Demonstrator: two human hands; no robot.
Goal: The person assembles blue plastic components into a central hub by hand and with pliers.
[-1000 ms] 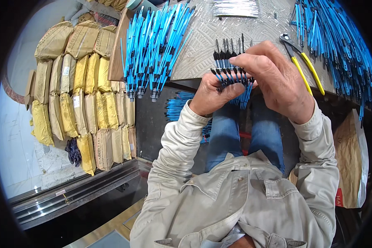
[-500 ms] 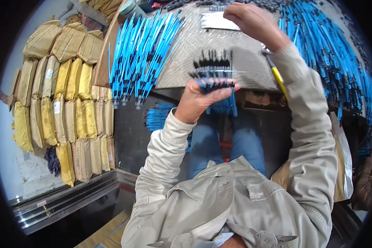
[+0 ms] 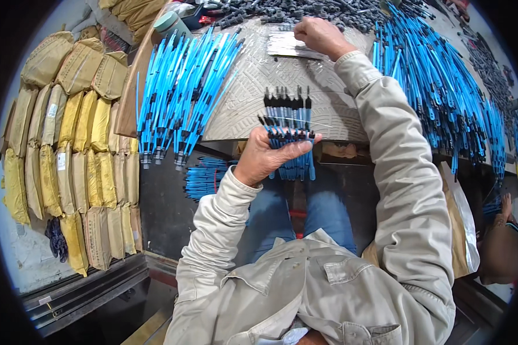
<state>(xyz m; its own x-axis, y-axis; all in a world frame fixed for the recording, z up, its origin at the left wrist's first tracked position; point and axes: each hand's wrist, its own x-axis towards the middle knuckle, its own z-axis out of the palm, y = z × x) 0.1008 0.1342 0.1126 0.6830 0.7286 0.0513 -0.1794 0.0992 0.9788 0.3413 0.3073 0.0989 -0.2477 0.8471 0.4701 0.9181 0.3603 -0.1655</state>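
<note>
My left hand is closed around a row of thin blue tubes with black fittings, held in front of the table's near edge. Across this bundle lies a thin pale strip, apparently a cable tie. Farther off, my right hand hovers by a flat stack of thin white strips on the table. Its fingers are curled together, and whatever may be between them is too small to make out.
Blue tubes lie in a pile at left and a larger one at right. Dark fittings line the table's far side. Wrapped packages are stacked at far left. Another person's hand shows at the right edge.
My right hand has shifted slightly left and lower beside the white strips. The left hand still grips the bundle. The whole view has moved, showing more fittings at the back; a yellow-handled tool is now hidden.
</note>
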